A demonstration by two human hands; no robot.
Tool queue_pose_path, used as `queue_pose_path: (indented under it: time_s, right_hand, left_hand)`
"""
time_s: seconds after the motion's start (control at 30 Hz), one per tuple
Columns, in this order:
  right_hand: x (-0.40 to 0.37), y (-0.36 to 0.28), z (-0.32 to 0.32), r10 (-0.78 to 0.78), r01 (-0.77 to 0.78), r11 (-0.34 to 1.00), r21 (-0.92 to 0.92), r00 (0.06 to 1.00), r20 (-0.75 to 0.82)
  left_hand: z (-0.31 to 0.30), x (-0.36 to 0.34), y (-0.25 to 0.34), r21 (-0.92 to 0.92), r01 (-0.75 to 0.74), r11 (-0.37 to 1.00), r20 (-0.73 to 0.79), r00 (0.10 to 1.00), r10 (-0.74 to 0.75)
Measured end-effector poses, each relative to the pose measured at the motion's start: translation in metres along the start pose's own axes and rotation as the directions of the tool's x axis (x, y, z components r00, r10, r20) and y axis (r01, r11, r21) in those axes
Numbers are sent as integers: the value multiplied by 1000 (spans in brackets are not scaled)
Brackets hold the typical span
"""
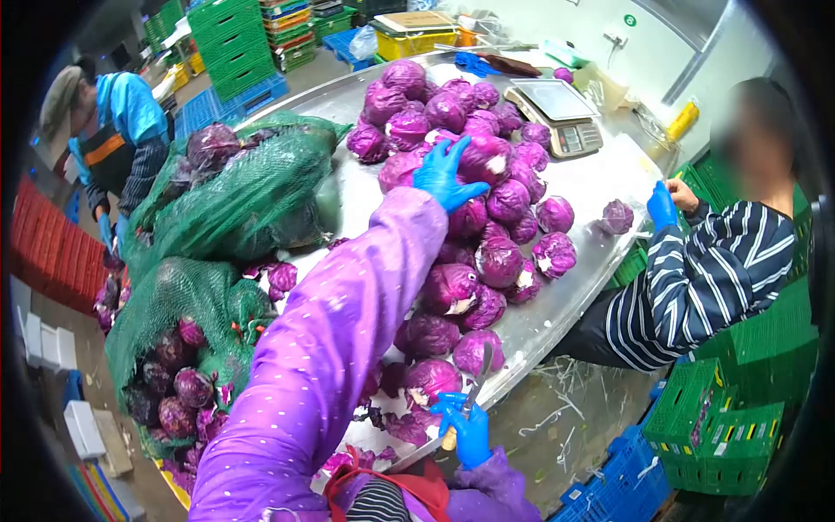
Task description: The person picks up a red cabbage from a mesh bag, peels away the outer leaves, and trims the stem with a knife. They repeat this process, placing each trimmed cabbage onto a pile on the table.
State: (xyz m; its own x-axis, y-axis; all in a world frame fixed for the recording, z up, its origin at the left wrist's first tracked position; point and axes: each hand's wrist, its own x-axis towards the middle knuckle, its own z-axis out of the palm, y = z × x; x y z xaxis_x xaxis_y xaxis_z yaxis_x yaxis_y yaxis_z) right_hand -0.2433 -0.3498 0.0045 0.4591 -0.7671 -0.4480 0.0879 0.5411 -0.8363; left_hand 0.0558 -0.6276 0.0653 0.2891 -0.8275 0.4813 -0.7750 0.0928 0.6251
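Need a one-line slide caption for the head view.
Gloved left hand rests on red cabbages piled on a steel table beside green net sacks; right hand grips a knife.

The heap of cabbages (487,217) lies on the table (600,187); behind the heap and a little to its right stands the scale (561,113), and well behind it, past the table's far edge, crates (235,43) are stacked. To the heap's left lie the far net sack (252,191) and, nearer me, the near net sack (174,322), while to its right a lone cabbage (617,216) sits apart, near a co-worker's hand (661,206). My left hand (445,174) rests on the heap's far part, and my right hand (465,431) holds the knife (477,391) at the heap's near end.
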Motion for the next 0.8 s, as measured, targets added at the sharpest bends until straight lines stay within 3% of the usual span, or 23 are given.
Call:
queue_pose_path:
  time_s: [0.03, 0.07, 0.1, 0.17, 0.2, 0.23, 0.3, 0.37, 0.43, 0.5, 0.53, 0.57, 0.7, 0.8]
  right_hand:
    - [2, -4, 6, -10, 10, 1000, -3, 1000, 25]
    - [2, -9, 15, -6, 6, 1000, 26, 1000, 28]
    - [3, -13, 20, -11, 11, 1000, 13, 999, 39]
    - [3, -14, 34, 16, -12, 999, -36, 994, 105]
    - [3, -11, 38, 9, 1, 998, -63, 987, 159]
    - [4, -2, 42, 10, 10, 994, -111, 984, 177]
    - [4, 9, 60, -4, 43, 989, -140, 963, 271]
    - [5, 21, 88, 31, 42, 977, -208, 940, 340]
    - [7, 41, 122, 94, 19, 968, -251, 897, 433]
    - [-2, 49, 171, 185, -17, 950, -313, 837, 515]
    - [-8, 54, 194, 200, -11, 946, -323, 806, 557]
    - [-15, 59, 216, 209, -3, 945, -326, 773, 599]
    - [-43, 77, 263, 240, 46, 914, -402, 739, 630]
    - [-59, 101, 263, 255, 9, 921, -391, 744, 617]
  left_hand:
    - [-22, -20, -2, -54, -50, 997, 17, 999, 51]
    - [-51, -42, 2, -71, 4, 997, 84, 996, 2]
    - [-78, -73, -1, -214, 15, 977, 84, 996, 3]
    - [-135, -152, -4, -294, 181, 938, 108, 982, -156]
    - [-159, -202, -5, -311, 189, 931, 4, 980, -198]
    - [-185, -257, -6, -116, 214, 970, -85, 971, -225]
    - [-227, -366, 1, -217, 382, 898, -208, 881, -424]
    - [-254, -467, 26, 126, 556, 821, -339, 802, -491]
    - [-264, -545, 44, 348, 636, 689, -272, 772, -575]
    - [-263, -606, 54, 624, 618, 478, -138, 689, -711]
    - [-264, -632, 49, 569, 663, 487, -161, 670, -724]
    - [-264, -654, 44, 494, 742, 454, -165, 593, -788]
    - [-303, -713, 34, 483, 741, 467, -264, 632, -729]
    - [-336, -756, 32, 512, 724, 462, -242, 637, -731]
